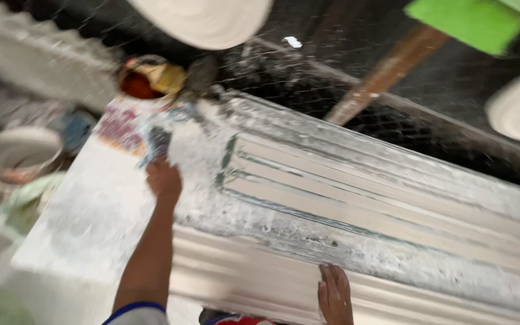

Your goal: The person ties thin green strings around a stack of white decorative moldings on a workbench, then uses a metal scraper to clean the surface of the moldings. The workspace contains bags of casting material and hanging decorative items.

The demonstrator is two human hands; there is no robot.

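Moulding: a long ribbed plaster strip (pixel 362 204), grey-white and crusted, runs along the bench from its left end to the right edge of view; its grooves look wet and smooth.
Left hand: the left hand (pixel 164 179) is up at the strip's left end, fingers closed on a small flat tool (pixel 157 144); blur hides the blade, but it looks pressed to the plaster to scrape or spread.
Right hand: the right hand (pixel 334 294) lies flat, fingers together and gripping nothing, on the strip's near edge, probably to steady it.
Bench: the white bench (pixel 85 222) is dusted with plaster.
Beyond: a small pot (pixel 142 81) near the far-left corner, a round white disc (pixel 206 21) above, a green board (pixel 470 21) top right.
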